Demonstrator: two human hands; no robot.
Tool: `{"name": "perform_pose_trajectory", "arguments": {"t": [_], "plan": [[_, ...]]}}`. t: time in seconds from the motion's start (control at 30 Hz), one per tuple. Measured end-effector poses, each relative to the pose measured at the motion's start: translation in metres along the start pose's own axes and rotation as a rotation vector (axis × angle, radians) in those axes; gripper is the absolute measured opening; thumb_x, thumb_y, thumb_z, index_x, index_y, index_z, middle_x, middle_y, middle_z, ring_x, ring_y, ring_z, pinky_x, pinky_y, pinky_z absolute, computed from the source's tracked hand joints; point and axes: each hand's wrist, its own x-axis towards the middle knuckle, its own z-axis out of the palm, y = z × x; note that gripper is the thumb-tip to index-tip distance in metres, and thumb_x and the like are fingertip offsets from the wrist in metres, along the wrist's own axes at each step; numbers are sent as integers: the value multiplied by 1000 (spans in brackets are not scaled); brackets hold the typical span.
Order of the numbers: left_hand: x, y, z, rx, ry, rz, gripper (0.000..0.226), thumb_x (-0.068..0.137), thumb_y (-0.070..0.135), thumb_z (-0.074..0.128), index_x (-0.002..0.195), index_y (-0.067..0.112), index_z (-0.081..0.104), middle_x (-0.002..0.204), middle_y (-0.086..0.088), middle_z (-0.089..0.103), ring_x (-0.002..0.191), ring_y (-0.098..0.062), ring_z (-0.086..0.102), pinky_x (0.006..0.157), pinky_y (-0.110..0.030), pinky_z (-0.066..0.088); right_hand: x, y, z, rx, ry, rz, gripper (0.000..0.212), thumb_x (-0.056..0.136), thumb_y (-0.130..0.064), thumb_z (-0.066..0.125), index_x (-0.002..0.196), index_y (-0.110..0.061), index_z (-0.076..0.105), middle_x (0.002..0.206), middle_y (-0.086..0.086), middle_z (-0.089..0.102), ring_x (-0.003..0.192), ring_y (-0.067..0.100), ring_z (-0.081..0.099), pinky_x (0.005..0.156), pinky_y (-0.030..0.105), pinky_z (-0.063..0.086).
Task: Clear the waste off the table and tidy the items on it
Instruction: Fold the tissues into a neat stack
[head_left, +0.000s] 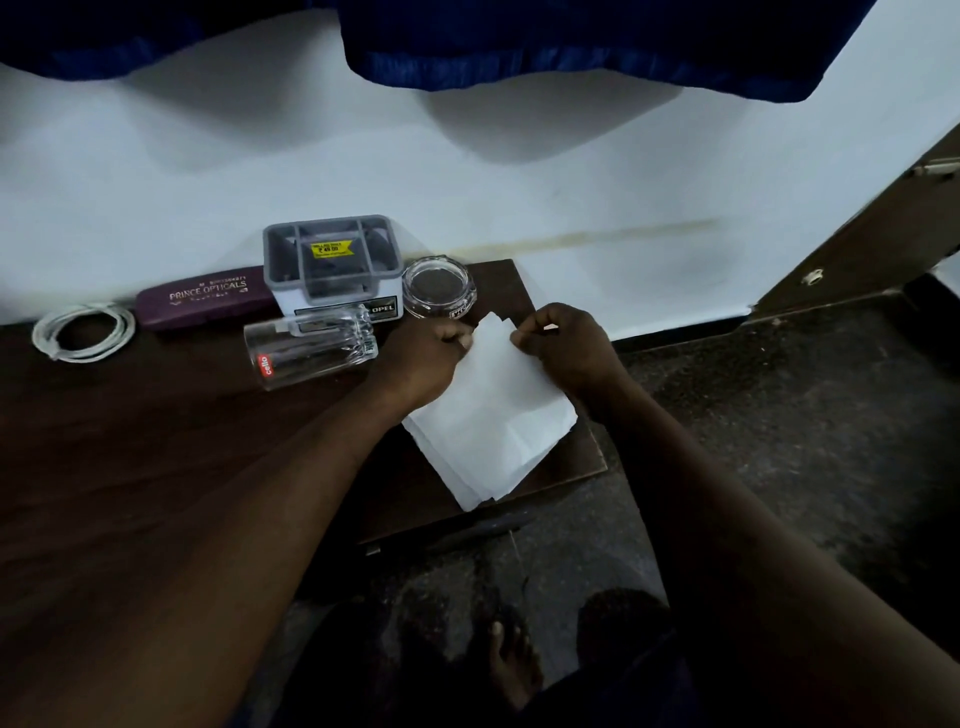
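At the tabletop's (156, 441) right edge, left hand (426, 358) and right hand (561, 343) are pinching the paper sheets (493, 426), probably stacking them; squaring corners likely comes next.

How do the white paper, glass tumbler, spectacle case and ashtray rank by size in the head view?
1. white paper
2. glass tumbler and spectacle case, too alike to rank
3. ashtray

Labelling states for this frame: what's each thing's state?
Paper: lying on table, far edge pinched
Glass: on its side
Ashtray: upright, looks empty
Organizer: upright, open-topped
Case: closed
Cable: coiled
Left hand: pinches paper
Right hand: pinches paper
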Motion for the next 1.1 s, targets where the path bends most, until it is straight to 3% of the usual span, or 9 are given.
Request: {"name": "perform_pose_trajectory", "arguments": {"t": [0.2,0.3,0.43,0.53,0.67,0.77,0.87,0.97,1.1], "plan": [[-2,-1,0,-80,-79,37,18,101,25,61,97,34,77,96,3,78,92,-17,72,90,-39,55,0,-1,6,-28,4,-57,11,86,-24,78,79,-26,70,80,-12,71,71,-1,60,61,16,43],[-2,-1,1,-73,-132,64,16,99,23,64,92,34,75,90,3,77,85,-18,72,88,-45,57,1,0,10,-29,-3,-71,7,85,-24,80,84,-22,73,83,-8,73,74,4,62,66,21,45],[-3,-2,3,16,-142,45,25,91,17,71,112,31,76,102,7,77,93,-13,72,85,-34,57,1,2,9,6,-22,-31,19,81,-23,85,93,-18,70,91,-3,73,83,12,63,72,27,51],[-5,-1,2,2,-43,37,31,89,12,71,114,30,76,101,8,76,91,-9,69,75,-22,48,3,3,1,9,-121,48,33,75,-21,89,93,-11,63,95,6,69,86,23,65,82,38,54],[-3,0,-1,-135,-21,46,30,89,10,73,115,25,75,102,8,77,94,-11,72,84,-27,54,2,7,-1,-75,-289,87,34,76,-15,88,106,-8,74,104,11,77,95,30,74,92,48,60],[-4,1,-3,-315,-47,7,30,88,23,78,117,27,74,104,7,78,96,-11,74,85,-30,56,2,6,-4,-62,-247,44,33,76,-11,86,107,-9,76,104,12,78,97,30,74,93,49,59],[-7,-1,-12,-556,-86,-156,24,86,45,77,103,28,78,101,5,80,92,-14,74,86,-35,54,4,6,-17,43,-156,11,26,78,-12,86,102,-9,76,103,11,78,98,31,73,91,49,60],[-10,-8,-22,-819,-193,-392,43,75,65,73,102,32,77,106,3,79,96,-20,76,83,-36,56,3,8,-28,199,-125,-15,29,77,-17,86,104,-11,76,107,9,78,104,33,73,95,57,58],[-20,-8,-10,-898,-223,-349,48,77,41,80,121,22,71,116,-5,77,104,-25,75,82,-39,61,-2,7,-24,305,-99,-61,33,78,-18,84,110,-10,76,110,10,78,106,33,73,95,60,57]]}}
